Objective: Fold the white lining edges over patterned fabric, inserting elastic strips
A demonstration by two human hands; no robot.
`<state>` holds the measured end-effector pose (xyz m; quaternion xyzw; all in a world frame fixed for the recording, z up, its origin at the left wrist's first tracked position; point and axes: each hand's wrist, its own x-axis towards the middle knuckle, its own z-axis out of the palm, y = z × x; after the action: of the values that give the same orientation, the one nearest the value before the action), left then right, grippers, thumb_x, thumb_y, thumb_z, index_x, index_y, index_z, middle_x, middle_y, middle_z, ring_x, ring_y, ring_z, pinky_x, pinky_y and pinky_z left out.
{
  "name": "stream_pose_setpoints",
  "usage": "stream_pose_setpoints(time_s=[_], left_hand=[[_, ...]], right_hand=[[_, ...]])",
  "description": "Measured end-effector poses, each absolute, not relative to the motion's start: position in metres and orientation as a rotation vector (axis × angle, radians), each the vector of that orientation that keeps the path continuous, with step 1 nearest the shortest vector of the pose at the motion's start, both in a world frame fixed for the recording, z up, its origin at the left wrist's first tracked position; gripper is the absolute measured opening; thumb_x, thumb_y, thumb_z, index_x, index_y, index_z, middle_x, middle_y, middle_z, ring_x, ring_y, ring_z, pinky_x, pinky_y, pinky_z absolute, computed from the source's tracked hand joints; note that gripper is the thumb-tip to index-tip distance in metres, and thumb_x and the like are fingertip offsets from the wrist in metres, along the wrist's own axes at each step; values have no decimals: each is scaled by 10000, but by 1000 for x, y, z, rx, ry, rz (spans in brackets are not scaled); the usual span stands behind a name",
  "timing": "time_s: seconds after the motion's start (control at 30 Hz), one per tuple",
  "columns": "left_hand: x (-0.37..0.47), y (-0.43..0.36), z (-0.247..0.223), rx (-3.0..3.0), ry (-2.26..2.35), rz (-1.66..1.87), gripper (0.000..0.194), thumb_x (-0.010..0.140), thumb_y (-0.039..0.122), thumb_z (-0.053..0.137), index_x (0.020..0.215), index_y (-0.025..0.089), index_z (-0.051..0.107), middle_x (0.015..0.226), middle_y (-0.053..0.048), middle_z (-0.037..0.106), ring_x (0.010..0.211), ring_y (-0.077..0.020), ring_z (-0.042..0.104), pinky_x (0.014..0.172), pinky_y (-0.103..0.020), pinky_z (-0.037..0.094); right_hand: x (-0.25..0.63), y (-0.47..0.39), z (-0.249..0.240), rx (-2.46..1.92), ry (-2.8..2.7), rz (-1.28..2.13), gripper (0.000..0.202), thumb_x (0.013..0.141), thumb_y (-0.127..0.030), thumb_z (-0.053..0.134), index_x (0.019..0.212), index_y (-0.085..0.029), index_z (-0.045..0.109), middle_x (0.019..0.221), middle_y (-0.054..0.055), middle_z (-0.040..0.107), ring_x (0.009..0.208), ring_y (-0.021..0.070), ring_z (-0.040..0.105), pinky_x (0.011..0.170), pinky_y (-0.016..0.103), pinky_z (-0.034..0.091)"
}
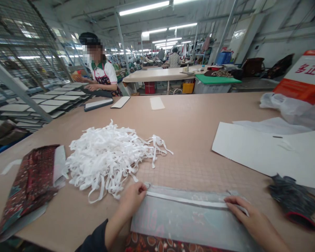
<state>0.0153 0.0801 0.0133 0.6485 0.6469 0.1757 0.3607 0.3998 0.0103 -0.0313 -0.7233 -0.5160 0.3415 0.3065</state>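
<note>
A white fabric strip (185, 200) is stretched across a piece of grey-backed patterned fabric (189, 222) at the front of the table. My left hand (133, 197) pinches the strip's left end by the fabric's upper corner. At the other end, my right hand (248, 215) has thumb and fingers closed on the strip, and a short tail sticks out past them. Dark red print shows along the fabric's near edge. Just beyond my left hand lies a tangled heap of white strips (107, 155).
Folded red patterned fabric (33, 182) lies at left. White cardboard (267, 150), a dark knitted glove (292, 197) and a plastic bag (296, 108) are at right. Pale panels (98, 103) line the far edge, where another person (102, 73) stands beside stacked panels (49, 101).
</note>
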Motion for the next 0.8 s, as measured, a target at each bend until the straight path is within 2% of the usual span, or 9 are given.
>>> stream_pose_setpoints(time_s=[0.13, 0.27, 0.8], left_hand=[[20, 79, 13, 1752, 1718, 417, 106, 694, 109, 456, 703, 179, 536, 639, 15, 539, 656, -153, 524, 619, -247, 355], [22, 75, 14, 1837, 1764, 365, 146, 696, 58, 429, 722, 185, 496, 668, 10, 530, 671, -151, 525, 629, -242, 359], [29, 68, 9, 1956, 1868, 255, 156, 749, 63, 409, 806, 187, 485, 755, -3, 548, 749, -147, 547, 652, -232, 386]], right_hand=[[394, 9, -37, -1918, -1372, 800, 293, 650, -513, 550, 779, -273, 656, 888, 47, 681, 915, 293, 584, 842, 409, 421], [392, 9, -41, -1916, -1397, 737, 286, 671, -499, 533, 795, -266, 643, 898, 51, 675, 911, 283, 589, 856, 410, 423], [394, 9, -50, -1880, -1602, 488, 308, 764, -492, 458, 840, -240, 617, 889, 44, 682, 856, 238, 631, 777, 358, 506]])
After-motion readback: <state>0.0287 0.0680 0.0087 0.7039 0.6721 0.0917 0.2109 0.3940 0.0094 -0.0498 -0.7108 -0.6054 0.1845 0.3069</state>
